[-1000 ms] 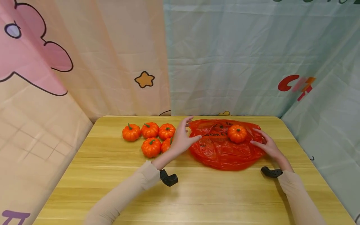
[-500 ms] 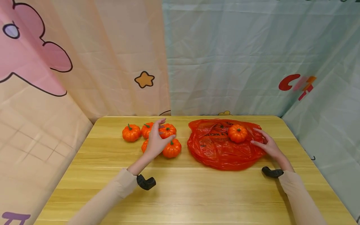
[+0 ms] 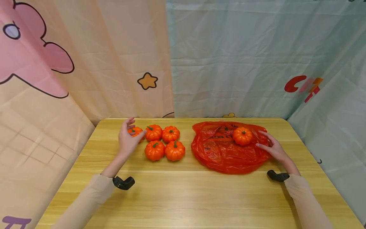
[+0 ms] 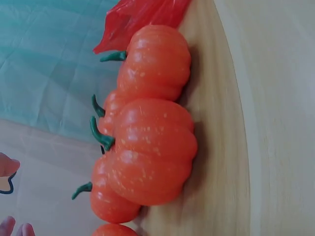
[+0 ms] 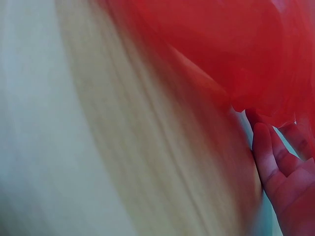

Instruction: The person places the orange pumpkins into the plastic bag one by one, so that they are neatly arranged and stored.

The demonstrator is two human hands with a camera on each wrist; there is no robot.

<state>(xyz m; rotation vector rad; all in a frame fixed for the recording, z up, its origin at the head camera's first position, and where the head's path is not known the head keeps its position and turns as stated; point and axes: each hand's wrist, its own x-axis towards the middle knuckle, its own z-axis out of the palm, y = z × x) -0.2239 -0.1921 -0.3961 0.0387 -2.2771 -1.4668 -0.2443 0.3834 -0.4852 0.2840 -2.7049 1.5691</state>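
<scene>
My left hand (image 3: 127, 140), fingers spread apart, is at the leftmost small orange pumpkin (image 3: 137, 130) and partly covers it in the head view. Several more pumpkins (image 3: 154, 150) with green stems stand close together just right of that hand. On the right, a red plastic bag (image 3: 223, 160) lies flattened on the table, with one pumpkin (image 3: 242, 136) on top of it. My right hand (image 3: 275, 149) rests at the bag's right edge with loosely extended fingers. In the right wrist view its fingers (image 5: 266, 147) are right by the red plastic.
The wooden table (image 3: 183, 197) fills the lower part of the head view. Printed cloth curtains (image 3: 228, 63) hang behind it and along both sides. Each wrist wears a black camera mount (image 3: 123, 183).
My left hand has moved left from the bag's left edge, passing over the group of pumpkins to the leftmost one. My right hand and the bag have stayed in place.
</scene>
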